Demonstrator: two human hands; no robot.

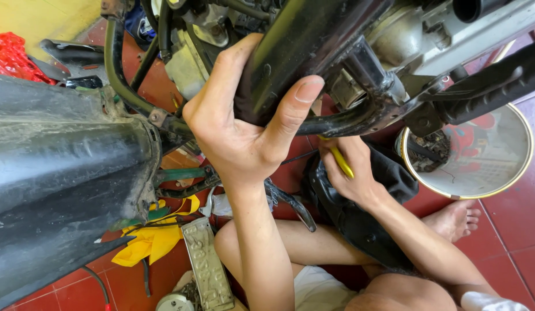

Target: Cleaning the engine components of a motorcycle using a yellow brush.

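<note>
Black glossy tube (302, 46) in left hand (244, 126), yellow-handled tool (342, 163)

Left hand (244, 124) wrapped over a black frame member (302, 46), fingers out of sight behind it. Yellow-handled tool (341, 162) mostly buried in the right hand (351, 170), tip lost behind the dark tube above. Black fender (60, 190) cut off at the left edge. White basin (480, 155) partly masked by the footpeg bar, contents too murky to tell.
</note>
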